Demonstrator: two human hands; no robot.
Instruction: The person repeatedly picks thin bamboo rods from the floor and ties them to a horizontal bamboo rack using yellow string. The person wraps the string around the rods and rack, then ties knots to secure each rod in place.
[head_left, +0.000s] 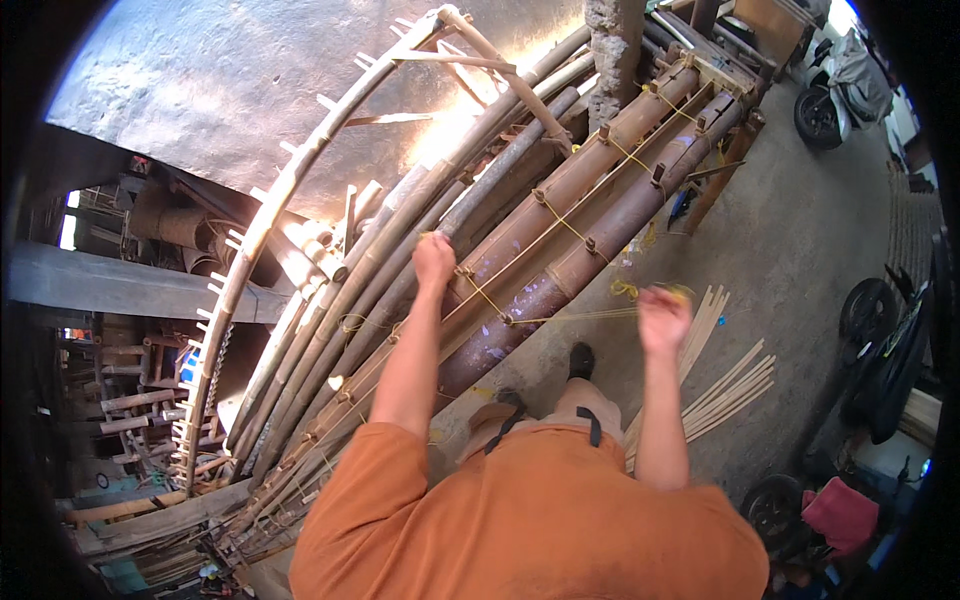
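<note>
Grey concrete floor [800, 230] in daylight, a rough concrete pillar [612, 50] at the top, parked motorbikes [835, 85] along the right, dim shed clutter [130, 400] with stacked timber on the left

Orange short-sleeved shirt [540, 520], black-strapped sandals [581, 360].

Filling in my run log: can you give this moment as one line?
left hand: gripping yellow cord at bamboo poles | right hand: pulling cord taut, blurred | loose bamboo strips on floor
</note>
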